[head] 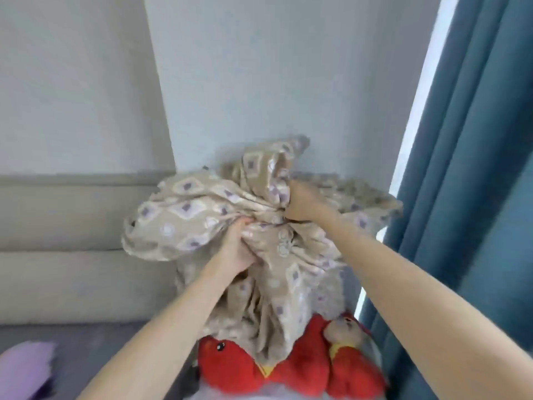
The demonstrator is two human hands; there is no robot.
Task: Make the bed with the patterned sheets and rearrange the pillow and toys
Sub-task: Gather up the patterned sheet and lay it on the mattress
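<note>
Grey-purple bed surface [86, 342] lies below and left of my grip. Directly under the grip: red plush toys [230, 368], resting on something pale, unclear what. Far lower left: purple fuzzy item [23, 368], blurred.

I see both hands up in front of the wall [259, 67], each clutching a fistful of the patterned sheet [202, 203], beige with purple squares in pale diamonds. The left hand [239, 246] grips a bunch low and centre; the right hand [302, 206] grips higher, just beside it. The cloth balloons out to the left and hangs in folds onto a red plush toy [230, 368] (a second red toy [352, 370] lies just right of it). A padded beige headboard [72, 226] fills my left side and a teal curtain [476, 168] my right. Something blurred and purple [23, 368] sits at lower left.
</note>
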